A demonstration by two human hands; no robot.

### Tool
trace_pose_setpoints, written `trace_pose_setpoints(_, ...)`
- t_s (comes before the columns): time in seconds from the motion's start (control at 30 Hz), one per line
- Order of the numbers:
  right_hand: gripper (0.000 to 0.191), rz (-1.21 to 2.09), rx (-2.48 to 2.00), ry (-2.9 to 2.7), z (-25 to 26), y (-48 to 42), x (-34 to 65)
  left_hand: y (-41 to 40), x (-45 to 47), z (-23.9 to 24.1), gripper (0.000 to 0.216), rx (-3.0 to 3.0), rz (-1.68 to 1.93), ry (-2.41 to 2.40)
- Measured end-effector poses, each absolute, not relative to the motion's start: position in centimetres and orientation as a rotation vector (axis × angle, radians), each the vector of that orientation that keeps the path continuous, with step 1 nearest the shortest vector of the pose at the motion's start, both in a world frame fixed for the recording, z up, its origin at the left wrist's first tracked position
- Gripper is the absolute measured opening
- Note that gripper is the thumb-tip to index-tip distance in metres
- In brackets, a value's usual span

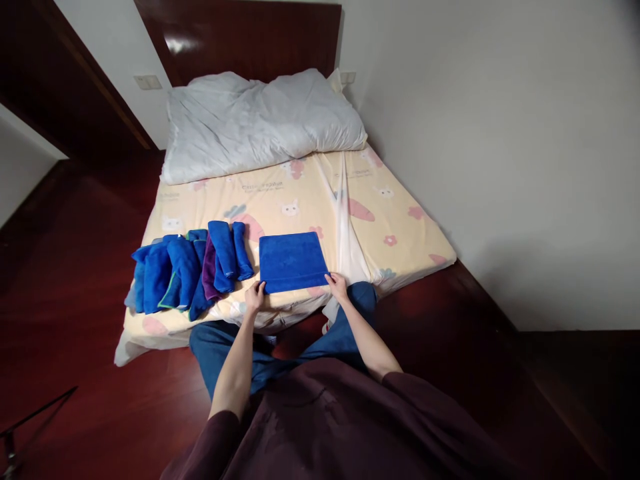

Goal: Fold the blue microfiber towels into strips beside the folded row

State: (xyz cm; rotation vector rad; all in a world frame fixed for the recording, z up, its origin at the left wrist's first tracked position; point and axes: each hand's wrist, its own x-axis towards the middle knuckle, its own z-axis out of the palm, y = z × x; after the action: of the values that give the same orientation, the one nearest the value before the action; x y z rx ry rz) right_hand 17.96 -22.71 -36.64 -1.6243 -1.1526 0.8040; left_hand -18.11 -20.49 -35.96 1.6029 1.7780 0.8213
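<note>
A blue towel (293,257) lies flat on the bed, a narrow strip turned up along its near edge. My left hand (255,296) pinches its near left corner. At the near right corner, my right hand (338,287) grips the same edge between thumb and fingers. Just left of this towel lies a rolled blue towel (243,251), beside a heap of blue towels (155,277) with a purple towel (209,270) among them.
The bed (295,193) has a yellow sheet with rabbits and carrots. A white quilt (260,123) is bunched by the dark headboard (250,37). A plain wall (500,147) stands to the right. At the lower left, a thin black rod (43,408) shows above the dark red floor (75,320).
</note>
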Motion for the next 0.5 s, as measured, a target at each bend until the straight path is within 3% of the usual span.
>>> trace_pose_setpoints(0.5, 0.038, 0.733, -1.739, -1.117, -37.5, -22.3, 17.4, -20.3, -17.0, -35.2, 0.038, 1.650, 0.669, 1.958)
